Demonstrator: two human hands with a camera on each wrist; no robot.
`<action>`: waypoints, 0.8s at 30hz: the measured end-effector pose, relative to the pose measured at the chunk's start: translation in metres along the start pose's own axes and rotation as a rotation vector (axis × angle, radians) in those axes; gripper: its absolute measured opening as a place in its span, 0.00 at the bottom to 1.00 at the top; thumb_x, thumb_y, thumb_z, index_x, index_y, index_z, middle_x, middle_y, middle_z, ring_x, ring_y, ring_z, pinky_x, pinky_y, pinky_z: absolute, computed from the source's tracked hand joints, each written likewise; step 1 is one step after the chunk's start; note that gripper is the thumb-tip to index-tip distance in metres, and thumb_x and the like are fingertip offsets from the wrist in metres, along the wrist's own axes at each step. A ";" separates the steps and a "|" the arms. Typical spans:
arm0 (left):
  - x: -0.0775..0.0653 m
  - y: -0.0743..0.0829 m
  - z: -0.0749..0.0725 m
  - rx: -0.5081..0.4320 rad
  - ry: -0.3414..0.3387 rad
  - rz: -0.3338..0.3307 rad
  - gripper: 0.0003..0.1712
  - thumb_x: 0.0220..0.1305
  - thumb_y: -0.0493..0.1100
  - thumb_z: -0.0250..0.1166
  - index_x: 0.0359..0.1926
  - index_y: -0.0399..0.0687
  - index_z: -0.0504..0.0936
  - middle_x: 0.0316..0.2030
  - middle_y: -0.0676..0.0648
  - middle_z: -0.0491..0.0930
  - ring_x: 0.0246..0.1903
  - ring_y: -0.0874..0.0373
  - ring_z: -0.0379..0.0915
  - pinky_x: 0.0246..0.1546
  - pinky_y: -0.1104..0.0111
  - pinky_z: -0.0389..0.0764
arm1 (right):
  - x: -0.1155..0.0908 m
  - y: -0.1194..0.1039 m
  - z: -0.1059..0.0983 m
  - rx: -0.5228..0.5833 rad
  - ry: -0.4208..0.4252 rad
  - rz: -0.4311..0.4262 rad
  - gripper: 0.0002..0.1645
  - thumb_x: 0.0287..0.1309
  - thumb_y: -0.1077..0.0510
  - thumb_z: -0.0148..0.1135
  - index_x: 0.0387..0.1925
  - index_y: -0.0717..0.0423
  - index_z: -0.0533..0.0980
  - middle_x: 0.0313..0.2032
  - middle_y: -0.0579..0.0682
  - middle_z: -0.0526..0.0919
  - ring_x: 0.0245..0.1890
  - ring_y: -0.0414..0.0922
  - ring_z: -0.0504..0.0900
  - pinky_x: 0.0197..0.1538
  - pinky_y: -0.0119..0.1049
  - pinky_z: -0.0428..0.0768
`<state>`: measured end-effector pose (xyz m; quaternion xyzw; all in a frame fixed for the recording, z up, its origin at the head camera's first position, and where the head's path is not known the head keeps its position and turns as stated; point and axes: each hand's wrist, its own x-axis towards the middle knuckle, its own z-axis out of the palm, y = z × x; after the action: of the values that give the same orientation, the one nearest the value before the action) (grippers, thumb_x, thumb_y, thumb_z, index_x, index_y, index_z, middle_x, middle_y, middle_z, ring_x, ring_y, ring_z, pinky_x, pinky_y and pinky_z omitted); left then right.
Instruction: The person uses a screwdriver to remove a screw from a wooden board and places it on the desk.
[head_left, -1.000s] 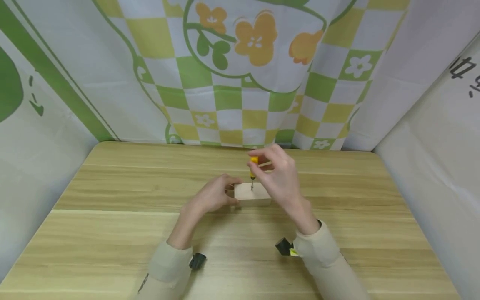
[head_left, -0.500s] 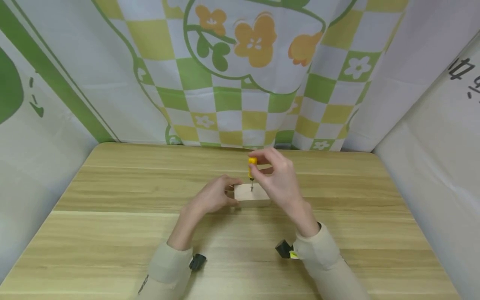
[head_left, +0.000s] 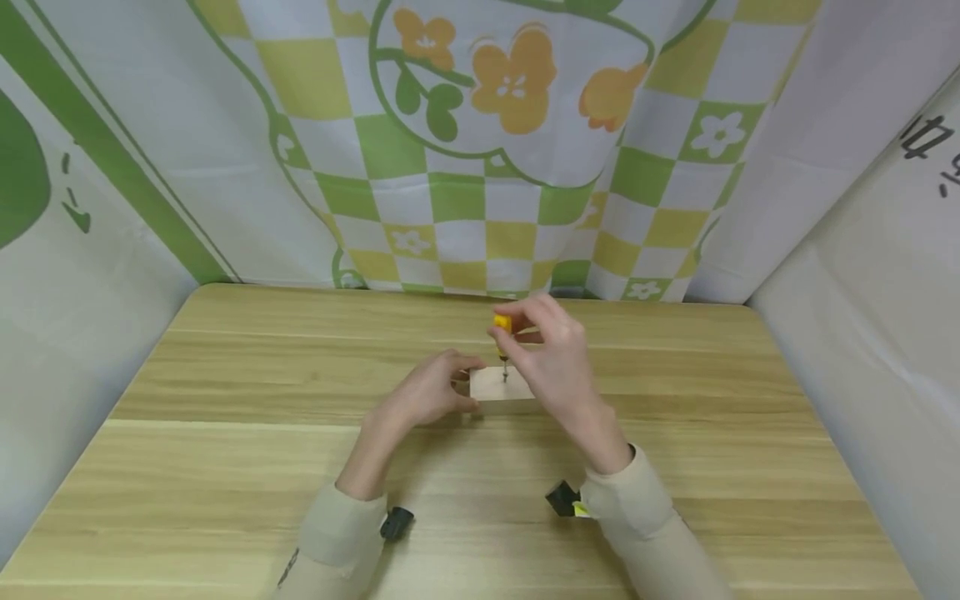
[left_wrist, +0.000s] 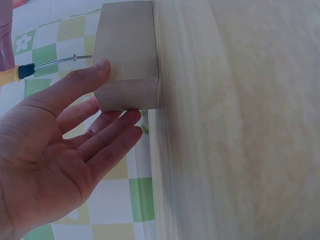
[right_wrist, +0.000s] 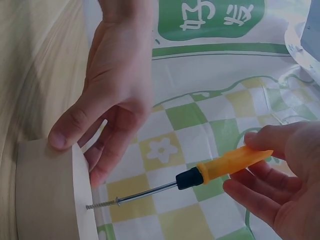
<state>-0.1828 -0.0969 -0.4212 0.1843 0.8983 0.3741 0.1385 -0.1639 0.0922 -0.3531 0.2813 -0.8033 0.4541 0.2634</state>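
A pale wooden block (head_left: 486, 385) lies on the table in the head view. At its left end my left hand (head_left: 429, 390) holds it, thumb on the near side and fingers on the far side. Out of the block's top face stands a screw (right_wrist: 102, 204), partly sunk, with much of its thread exposed. My right hand (head_left: 558, 358) pinches the yellow handle of a screwdriver (right_wrist: 220, 167) between thumb and fingers. The screwdriver's tip meets the screw head, its shaft slightly tilted in the right wrist view. The block's right end is hidden behind my right hand in the head view.
The wooden table (head_left: 247, 492) spreads around the block. Behind its far edge hangs a checked, flowered curtain (head_left: 457, 200), with pale cloth walls at both sides. A black wrist camera (head_left: 396, 523) sits at my left sleeve, another black camera (head_left: 562, 498) at the right.
The screwdriver's handle top has shifted slightly left, and my right hand and wrist have moved a little left with it. My left hand and the block stay in place.
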 end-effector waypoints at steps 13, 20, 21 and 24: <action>-0.001 0.001 0.000 -0.010 -0.005 -0.014 0.36 0.51 0.40 0.77 0.63 0.43 0.77 0.57 0.43 0.79 0.56 0.48 0.78 0.61 0.55 0.77 | 0.000 0.002 -0.007 0.091 -0.042 0.068 0.13 0.56 0.70 0.64 0.44 0.61 0.83 0.40 0.56 0.88 0.39 0.49 0.88 0.40 0.39 0.88; 0.001 0.000 0.000 0.008 -0.004 0.001 0.36 0.51 0.40 0.78 0.63 0.44 0.78 0.56 0.44 0.79 0.55 0.49 0.78 0.60 0.55 0.78 | -0.002 0.000 -0.004 0.091 -0.057 0.086 0.13 0.56 0.67 0.69 0.44 0.59 0.83 0.42 0.53 0.84 0.41 0.46 0.84 0.40 0.37 0.88; 0.001 -0.001 0.000 0.011 -0.003 0.003 0.36 0.51 0.40 0.78 0.63 0.44 0.78 0.56 0.44 0.79 0.55 0.49 0.78 0.60 0.55 0.78 | -0.002 0.000 -0.004 0.080 -0.053 0.078 0.13 0.55 0.66 0.71 0.44 0.58 0.83 0.41 0.53 0.83 0.40 0.45 0.83 0.40 0.36 0.88; 0.001 -0.001 0.000 0.013 -0.002 0.009 0.36 0.51 0.40 0.77 0.63 0.44 0.78 0.56 0.43 0.79 0.55 0.48 0.78 0.60 0.55 0.78 | -0.002 0.000 -0.003 0.033 -0.031 0.047 0.13 0.54 0.63 0.73 0.43 0.57 0.84 0.39 0.52 0.81 0.37 0.44 0.82 0.36 0.33 0.87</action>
<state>-0.1840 -0.0971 -0.4225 0.1896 0.8998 0.3684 0.1367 -0.1622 0.0953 -0.3530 0.2734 -0.8062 0.4689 0.2356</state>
